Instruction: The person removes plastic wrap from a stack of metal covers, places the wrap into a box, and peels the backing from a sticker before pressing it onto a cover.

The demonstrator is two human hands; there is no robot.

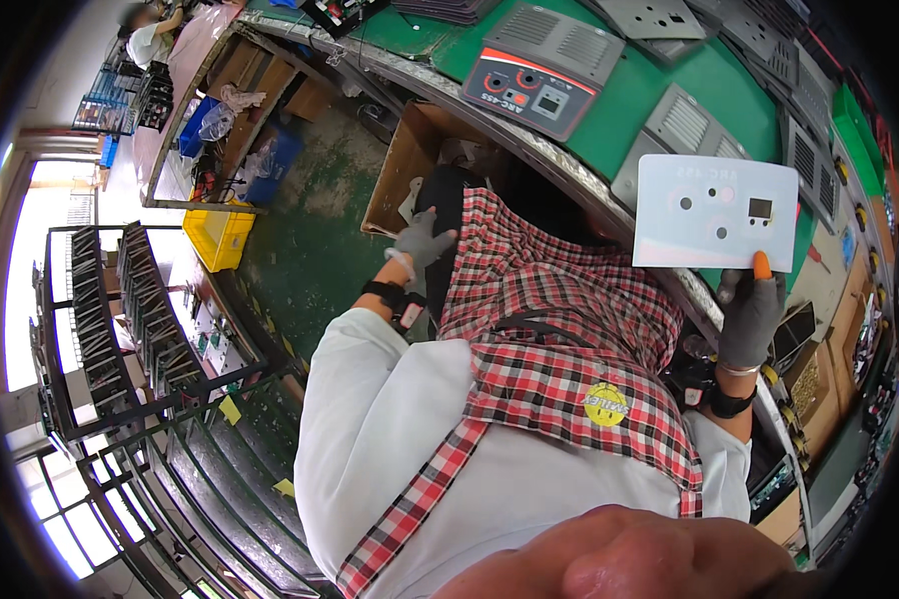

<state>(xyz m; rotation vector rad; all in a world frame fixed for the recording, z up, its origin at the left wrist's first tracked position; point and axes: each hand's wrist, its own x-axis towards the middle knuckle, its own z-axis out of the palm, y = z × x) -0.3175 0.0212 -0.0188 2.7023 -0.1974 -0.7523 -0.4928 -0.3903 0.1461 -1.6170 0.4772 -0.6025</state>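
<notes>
While the right hand (752, 319) holds a white sheet (669, 228), the left hand (426, 243) touches the left knee (443, 192). Its grip is loosely wide

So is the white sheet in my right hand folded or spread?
Spread: the sheet shows all four corners and no fold.

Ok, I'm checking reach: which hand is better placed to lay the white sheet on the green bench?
Probably the right hand: it holds the sheet by the bench, while the empty left hand is at the knee.
</notes>
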